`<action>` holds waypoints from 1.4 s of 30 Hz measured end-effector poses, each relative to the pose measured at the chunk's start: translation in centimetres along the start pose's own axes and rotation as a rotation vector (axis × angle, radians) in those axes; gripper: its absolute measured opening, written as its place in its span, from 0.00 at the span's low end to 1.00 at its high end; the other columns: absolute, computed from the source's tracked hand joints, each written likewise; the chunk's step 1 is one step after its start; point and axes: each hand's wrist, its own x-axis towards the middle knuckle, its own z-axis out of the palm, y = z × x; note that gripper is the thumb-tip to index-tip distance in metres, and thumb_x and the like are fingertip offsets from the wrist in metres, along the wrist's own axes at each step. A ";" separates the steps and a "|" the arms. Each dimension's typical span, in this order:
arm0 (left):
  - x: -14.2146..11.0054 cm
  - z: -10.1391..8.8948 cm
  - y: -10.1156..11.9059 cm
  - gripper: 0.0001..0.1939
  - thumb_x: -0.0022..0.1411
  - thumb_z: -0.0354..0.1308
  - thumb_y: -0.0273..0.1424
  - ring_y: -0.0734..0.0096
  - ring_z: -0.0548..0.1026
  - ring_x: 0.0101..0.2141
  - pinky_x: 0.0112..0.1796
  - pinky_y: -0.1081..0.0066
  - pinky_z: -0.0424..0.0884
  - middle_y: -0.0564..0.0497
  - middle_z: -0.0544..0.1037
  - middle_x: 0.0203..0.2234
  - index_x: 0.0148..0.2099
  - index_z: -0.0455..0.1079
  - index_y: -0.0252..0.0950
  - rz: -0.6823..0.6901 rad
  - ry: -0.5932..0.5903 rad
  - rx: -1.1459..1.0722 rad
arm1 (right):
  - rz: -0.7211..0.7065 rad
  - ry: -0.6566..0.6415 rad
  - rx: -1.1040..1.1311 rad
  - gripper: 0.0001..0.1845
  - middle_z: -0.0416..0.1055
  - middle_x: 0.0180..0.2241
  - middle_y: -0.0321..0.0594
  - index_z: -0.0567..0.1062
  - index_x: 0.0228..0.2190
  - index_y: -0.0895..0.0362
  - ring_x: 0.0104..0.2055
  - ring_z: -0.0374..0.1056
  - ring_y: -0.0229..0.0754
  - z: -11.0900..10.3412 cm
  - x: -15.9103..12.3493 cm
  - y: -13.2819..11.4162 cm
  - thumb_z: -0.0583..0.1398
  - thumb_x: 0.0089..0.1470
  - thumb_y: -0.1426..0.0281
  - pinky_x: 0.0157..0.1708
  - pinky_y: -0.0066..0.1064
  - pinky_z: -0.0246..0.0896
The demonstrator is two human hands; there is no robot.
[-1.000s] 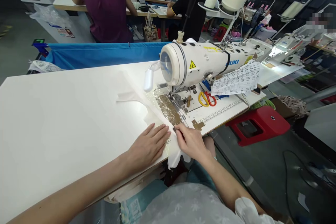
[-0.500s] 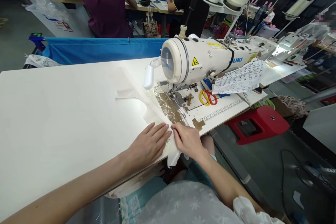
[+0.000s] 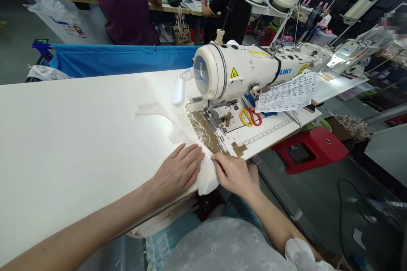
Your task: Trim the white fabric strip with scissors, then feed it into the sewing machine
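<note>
My left hand (image 3: 179, 168) lies flat on a thin white fabric (image 3: 208, 178), its fingers stretched out and close together. The fabric runs back along the table towards the needle area of a white sewing machine (image 3: 251, 65), and its near end hangs over the table's front edge. My right hand (image 3: 233, 171) is closed in a pinch at the fabric's right edge. A small grey tip shows at its fingertips; what it belongs to is hidden in the hand. Clear film and brown tape (image 3: 206, 131) cover the machine bed just beyond my hands.
Scissors with yellow and red handles (image 3: 251, 117) lie by the machine, under a handwritten sheet (image 3: 286, 93). The white table (image 3: 79, 144) stretches left, with a blue cloth barrier (image 3: 124, 58) behind. A red stool (image 3: 313, 148) stands at right. Two people sit further back.
My right hand has moved slightly right, away from my left fingertips, and the gap between the hands is wider. The fabric's hanging end looks smoother and more spread out. The left hand stays flat.
</note>
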 end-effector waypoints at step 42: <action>-0.5 0.1 0.6 0.19 0.70 0.46 0.31 0.56 0.68 0.57 0.60 0.56 0.58 0.41 0.72 0.56 0.57 0.69 0.29 0.018 -0.004 -0.013 | 0.017 0.052 0.153 0.11 0.77 0.34 0.38 0.70 0.43 0.54 0.34 0.73 0.41 0.7 1.2 0.0 0.49 0.65 0.70 0.32 0.28 0.56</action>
